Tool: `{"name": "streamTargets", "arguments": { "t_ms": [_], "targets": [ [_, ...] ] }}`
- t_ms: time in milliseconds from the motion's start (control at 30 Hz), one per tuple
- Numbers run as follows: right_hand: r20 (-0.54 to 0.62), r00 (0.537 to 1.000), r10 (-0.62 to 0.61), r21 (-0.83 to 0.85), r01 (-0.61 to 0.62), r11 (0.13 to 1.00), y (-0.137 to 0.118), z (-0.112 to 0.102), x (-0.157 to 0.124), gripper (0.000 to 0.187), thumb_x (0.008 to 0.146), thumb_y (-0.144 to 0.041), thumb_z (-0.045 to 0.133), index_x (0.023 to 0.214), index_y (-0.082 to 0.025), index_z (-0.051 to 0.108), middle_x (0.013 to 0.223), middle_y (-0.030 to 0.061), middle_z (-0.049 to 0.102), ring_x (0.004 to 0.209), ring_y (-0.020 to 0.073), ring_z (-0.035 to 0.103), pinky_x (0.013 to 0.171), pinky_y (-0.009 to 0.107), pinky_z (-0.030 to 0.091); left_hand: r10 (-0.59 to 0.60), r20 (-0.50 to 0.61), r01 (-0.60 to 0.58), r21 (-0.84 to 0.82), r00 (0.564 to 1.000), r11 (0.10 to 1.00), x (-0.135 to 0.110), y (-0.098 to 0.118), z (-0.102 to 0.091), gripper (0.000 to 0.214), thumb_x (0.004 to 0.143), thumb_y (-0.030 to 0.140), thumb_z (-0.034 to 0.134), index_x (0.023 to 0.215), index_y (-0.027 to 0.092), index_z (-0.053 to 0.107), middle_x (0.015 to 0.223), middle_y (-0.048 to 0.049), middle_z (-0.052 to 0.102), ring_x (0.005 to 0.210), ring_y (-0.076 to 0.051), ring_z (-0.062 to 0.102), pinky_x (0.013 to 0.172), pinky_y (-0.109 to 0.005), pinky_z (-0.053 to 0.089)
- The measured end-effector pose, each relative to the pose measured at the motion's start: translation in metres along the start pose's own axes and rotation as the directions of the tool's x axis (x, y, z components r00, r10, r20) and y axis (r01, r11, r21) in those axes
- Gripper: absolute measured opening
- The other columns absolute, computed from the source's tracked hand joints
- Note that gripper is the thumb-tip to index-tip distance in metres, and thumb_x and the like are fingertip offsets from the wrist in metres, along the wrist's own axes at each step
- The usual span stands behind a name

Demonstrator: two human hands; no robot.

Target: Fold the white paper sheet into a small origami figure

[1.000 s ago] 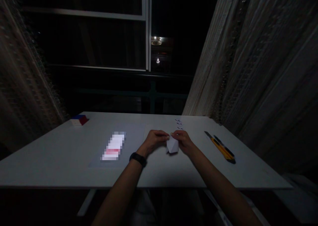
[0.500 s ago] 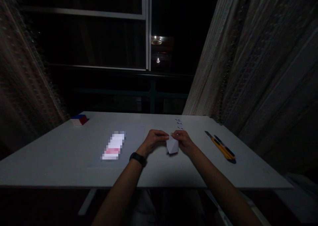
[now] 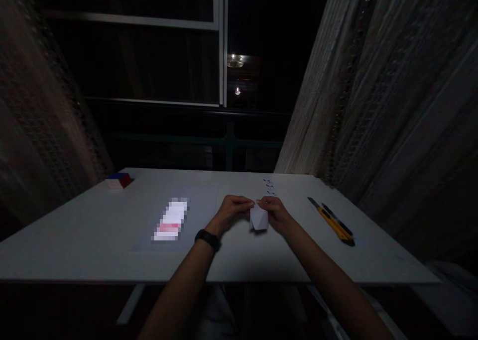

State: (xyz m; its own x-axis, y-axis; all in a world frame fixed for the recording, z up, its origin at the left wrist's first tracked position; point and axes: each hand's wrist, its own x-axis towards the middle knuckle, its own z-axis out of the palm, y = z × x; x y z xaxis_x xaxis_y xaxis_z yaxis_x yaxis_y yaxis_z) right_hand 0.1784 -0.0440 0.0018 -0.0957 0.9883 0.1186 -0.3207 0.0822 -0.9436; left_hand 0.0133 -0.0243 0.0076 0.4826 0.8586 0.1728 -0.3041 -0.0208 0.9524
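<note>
A small piece of folded white paper (image 3: pixel 259 218) is held just above the table, between my two hands. My left hand (image 3: pixel 232 209), with a dark band on its wrist, pinches the paper's upper left edge between thumb and fingers. On the other side, my right hand (image 3: pixel 275 211) grips the upper right edge, thumb on top. Creases and a pointed flap show on the paper's near side. The fingertips behind the paper are hidden.
A white table (image 3: pixel 239 265) spans the view. On its left lie a white sheet (image 3: pixel 203 200), a lit, blurred-out phone (image 3: pixel 171 219) and a colored puzzle cube (image 3: pixel 118 180). On the right are a yellow utility knife (image 3: pixel 332 223) and a dark pen (image 3: pixel 337 219). Small dark marks (image 3: pixel 269 186) sit behind my hands.
The folded paper has tilted slightly, and its lower flap looks a little more spread. Both hands keep nearly the same place and grip.
</note>
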Motion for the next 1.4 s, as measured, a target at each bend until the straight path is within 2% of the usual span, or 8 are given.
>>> {"name": "streamTargets", "arguments": {
  "t_ms": [200, 367, 500, 600, 767, 933, 1133, 1400],
  "targets": [
    [0.001, 1.000, 0.014, 0.039, -0.014, 0.999, 0.007, -0.004, 0.004, 0.024, 0.049, -0.030, 0.080, 0.052, -0.016, 0.061, 0.053, 0.0001, 0.059, 0.050, 0.0116, 0.050, 0.050, 0.025, 0.037, -0.004, 0.008, 0.004, -0.003, 1.000, 1.000, -0.002, 0.001, 0.003, 0.032, 0.058, 0.033, 0.076, 0.078, 0.009, 0.070, 0.072, -0.0075, 0.064, 0.062, -0.013, 0.056, 0.057, -0.025, 0.044],
    [-0.003, 1.000, 0.027, 0.037, -0.027, 0.999, 0.008, -0.004, 0.006, 0.024, 0.050, -0.032, 0.079, 0.053, -0.016, 0.061, 0.053, 0.0002, 0.059, 0.050, 0.0119, 0.051, 0.051, 0.025, 0.038, 0.024, -0.008, -0.024, 0.012, 1.000, 1.000, -0.002, 0.001, 0.002, 0.030, 0.059, 0.034, 0.075, 0.074, 0.009, 0.070, 0.069, -0.0068, 0.063, 0.062, -0.013, 0.056, 0.057, -0.024, 0.044],
    [-0.085, 0.996, -0.017, 0.005, 0.018, 1.000, 0.008, -0.001, 0.006, 0.027, 0.048, -0.035, 0.080, 0.052, -0.016, 0.060, 0.052, 0.0000, 0.059, 0.050, 0.0123, 0.051, 0.050, 0.026, 0.037, 0.061, -0.107, -0.055, 0.058, 0.992, 0.997, 0.002, -0.001, 0.002, 0.035, 0.059, 0.038, 0.074, 0.077, 0.008, 0.070, 0.072, -0.0096, 0.065, 0.063, -0.014, 0.057, 0.057, -0.024, 0.044],
    [-0.176, 0.980, -0.092, -0.088, 0.077, 0.993, 0.010, 0.000, 0.008, 0.029, 0.048, -0.038, 0.079, 0.052, -0.016, 0.061, 0.051, -0.0005, 0.058, 0.048, 0.0115, 0.049, 0.049, 0.025, 0.035, 0.090, -0.196, -0.073, 0.092, 0.976, 0.993, 0.004, -0.002, 0.002, 0.037, 0.058, 0.038, 0.074, 0.080, 0.009, 0.071, 0.078, -0.0118, 0.068, 0.068, -0.017, 0.060, 0.060, -0.027, 0.046],
    [-0.232, 0.952, -0.201, -0.261, 0.138, 0.955, 0.013, -0.001, 0.012, 0.030, 0.048, -0.042, 0.078, 0.054, -0.017, 0.063, 0.047, -0.0013, 0.055, 0.045, 0.0111, 0.045, 0.046, 0.026, 0.032, 0.177, -0.271, -0.080, 0.333, 0.946, 0.940, 0.006, -0.004, 0.003, 0.031, 0.053, 0.028, 0.077, 0.079, 0.012, 0.072, 0.073, -0.0093, 0.069, 0.066, -0.018, 0.060, 0.063, -0.028, 0.046],
    [-0.224, 0.932, -0.285, -0.377, 0.187, 0.907, 0.018, -0.005, 0.016, 0.032, 0.051, -0.047, 0.075, 0.055, -0.017, 0.065, 0.046, -0.0010, 0.055, 0.045, 0.0119, 0.044, 0.045, 0.026, 0.031, 0.223, -0.240, -0.106, 0.421, 0.945, 0.901, 0.007, -0.008, 0.000, 0.031, 0.059, 0.028, 0.072, 0.086, 0.013, 0.072, 0.071, -0.0072, 0.069, 0.065, -0.017, 0.060, 0.064, -0.028, 0.045],
    [-0.188, 0.952, -0.241, -0.335, 0.168, 0.927, 0.022, -0.007, 0.016, 0.034, 0.047, -0.049, 0.076, 0.057, -0.018, 0.066, 0.047, 0.0000, 0.057, 0.045, 0.0137, 0.047, 0.044, 0.027, 0.033, 0.281, -0.219, -0.132, 0.519, 0.934, 0.845, 0.005, -0.005, 0.000, 0.015, 0.064, 0.028, 0.069, 0.072, 0.017, 0.072, 0.076, -0.0079, 0.070, 0.074, -0.021, 0.063, 0.071, -0.031, 0.046],
    [-0.163, 0.964, -0.208, -0.324, 0.147, 0.935, 0.021, -0.005, 0.015, 0.032, 0.051, -0.045, 0.076, 0.058, -0.016, 0.065, 0.049, 0.0002, 0.057, 0.045, 0.0124, 0.047, 0.045, 0.026, 0.034, 0.291, -0.183, -0.142, 0.564, 0.939, 0.813, 0.004, -0.005, 0.001, 0.013, 0.066, 0.027, 0.067, 0.074, 0.018, 0.073, 0.077, -0.0077, 0.071, 0.073, -0.021, 0.064, 0.070, -0.031, 0.046]
  ]
}}
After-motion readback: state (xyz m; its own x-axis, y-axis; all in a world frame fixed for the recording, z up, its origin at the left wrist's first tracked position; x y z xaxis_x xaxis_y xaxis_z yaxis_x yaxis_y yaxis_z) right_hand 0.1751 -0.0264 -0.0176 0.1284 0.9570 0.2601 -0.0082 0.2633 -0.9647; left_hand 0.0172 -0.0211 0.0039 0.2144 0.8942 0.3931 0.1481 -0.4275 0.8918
